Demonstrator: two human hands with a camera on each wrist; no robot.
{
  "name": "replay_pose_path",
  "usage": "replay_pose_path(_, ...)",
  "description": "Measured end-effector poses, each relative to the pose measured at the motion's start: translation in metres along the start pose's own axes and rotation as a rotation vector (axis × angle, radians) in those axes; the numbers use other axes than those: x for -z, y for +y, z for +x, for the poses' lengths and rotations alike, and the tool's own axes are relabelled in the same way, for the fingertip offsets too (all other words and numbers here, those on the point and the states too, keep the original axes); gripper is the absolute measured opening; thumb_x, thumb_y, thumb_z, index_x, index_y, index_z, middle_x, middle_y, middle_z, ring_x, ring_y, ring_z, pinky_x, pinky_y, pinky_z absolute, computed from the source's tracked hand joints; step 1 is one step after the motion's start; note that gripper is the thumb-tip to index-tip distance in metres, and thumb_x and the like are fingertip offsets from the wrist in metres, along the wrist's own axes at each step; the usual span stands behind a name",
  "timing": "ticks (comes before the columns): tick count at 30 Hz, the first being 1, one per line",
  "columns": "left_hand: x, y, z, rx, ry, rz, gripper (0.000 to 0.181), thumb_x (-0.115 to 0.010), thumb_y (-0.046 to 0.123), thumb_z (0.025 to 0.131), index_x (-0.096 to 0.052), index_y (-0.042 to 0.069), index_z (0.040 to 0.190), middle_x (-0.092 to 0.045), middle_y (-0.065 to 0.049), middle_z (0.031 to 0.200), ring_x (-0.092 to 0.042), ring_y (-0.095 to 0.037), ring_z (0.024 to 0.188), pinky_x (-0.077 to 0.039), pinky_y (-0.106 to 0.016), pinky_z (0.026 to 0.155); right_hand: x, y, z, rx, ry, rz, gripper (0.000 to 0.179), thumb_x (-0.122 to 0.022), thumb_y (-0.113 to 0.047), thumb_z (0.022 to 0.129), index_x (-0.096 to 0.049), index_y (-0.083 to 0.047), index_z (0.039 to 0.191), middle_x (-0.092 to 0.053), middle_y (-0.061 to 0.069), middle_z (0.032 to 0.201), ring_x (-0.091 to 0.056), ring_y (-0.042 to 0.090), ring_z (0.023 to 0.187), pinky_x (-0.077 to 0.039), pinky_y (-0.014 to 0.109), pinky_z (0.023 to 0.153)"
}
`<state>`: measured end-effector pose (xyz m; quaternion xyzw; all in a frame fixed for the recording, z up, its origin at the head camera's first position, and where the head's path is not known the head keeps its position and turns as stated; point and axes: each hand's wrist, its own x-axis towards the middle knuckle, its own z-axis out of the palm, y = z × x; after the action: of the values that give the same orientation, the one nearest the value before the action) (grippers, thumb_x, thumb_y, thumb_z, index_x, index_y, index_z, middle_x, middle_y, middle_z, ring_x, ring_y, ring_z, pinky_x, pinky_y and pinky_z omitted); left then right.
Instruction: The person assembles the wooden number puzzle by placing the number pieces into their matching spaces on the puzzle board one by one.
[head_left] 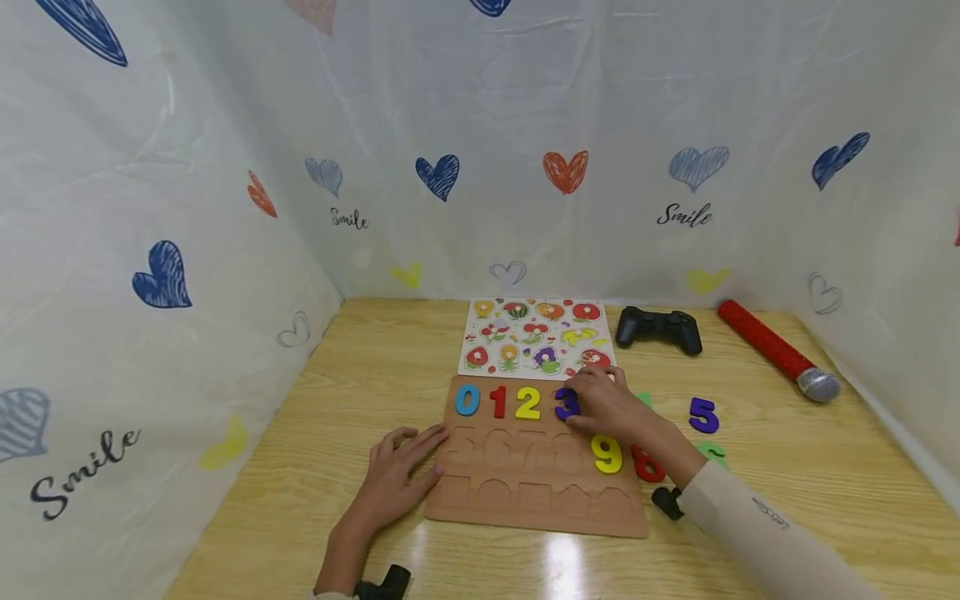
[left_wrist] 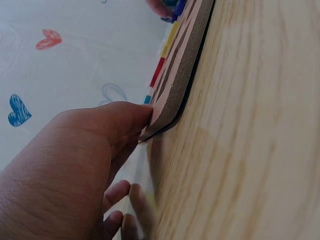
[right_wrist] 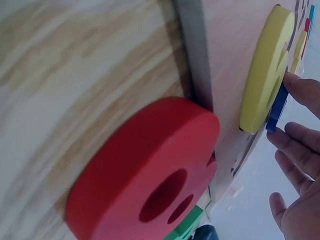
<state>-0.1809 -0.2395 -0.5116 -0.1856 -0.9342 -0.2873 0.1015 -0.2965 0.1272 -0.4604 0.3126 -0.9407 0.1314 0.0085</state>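
Note:
A brown wooden number board [head_left: 510, 500] lies on the table with a blue 0 [head_left: 467, 400], a red 1 [head_left: 498, 402] and a yellow 2 [head_left: 528, 403] along its top row. My right hand [head_left: 603, 404] pinches a dark blue 3 [right_wrist: 278, 106] between thumb and fingers at that row, right of the 2. A yellow 9 [head_left: 607, 454] rests on the board near its right edge. My left hand [head_left: 397, 475] touches the board's left edge with thumb and fingertips, its fingers mostly straight. In the left wrist view, the thumb [left_wrist: 135, 116] lies against the board's corner.
Right of the board lie a red 8 [head_left: 648, 463], a purple 5 [head_left: 703, 415] and green pieces [head_left: 711, 452], partly hidden by my right arm. Behind are a fruit puzzle board [head_left: 517, 337], a black game controller [head_left: 658, 330] and a red microphone [head_left: 772, 346]. A heart-printed curtain [head_left: 480, 100] encloses the table.

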Motion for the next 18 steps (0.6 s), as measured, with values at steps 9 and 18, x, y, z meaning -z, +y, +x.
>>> replay_pose_path(9,-0.0003,0.0007,0.0003,0.011,-0.01,-0.007,0.052,-0.066,0.035,0.097,-0.055,0.023,0.146,-0.048,0.007,0.152,-0.038,-0.031,0.132,-0.023,-0.061,0.099,-0.0014,0.0006,0.003,-0.007,-0.013,0.009,0.054,-0.08,-0.039,0.086,-0.066,-0.007,0.127,-0.065,0.009,0.122,-0.045,0.032,0.125,-0.022,0.063,0.099)
replay_pose_path(18,0.0008,0.001,0.0009,0.011,-0.014,-0.016,0.051,-0.066,0.033,0.097,-0.056,0.023,0.146,-0.048,0.007,0.151,-0.039,-0.032,0.131,-0.022,-0.06,0.099,-0.0023,-0.0002,0.0068,-0.013,-0.037,-0.003,0.054,-0.08,-0.038,0.086,-0.066,-0.008,0.128,-0.067,0.008,0.122,-0.044,0.034,0.127,-0.019,0.063,0.101)
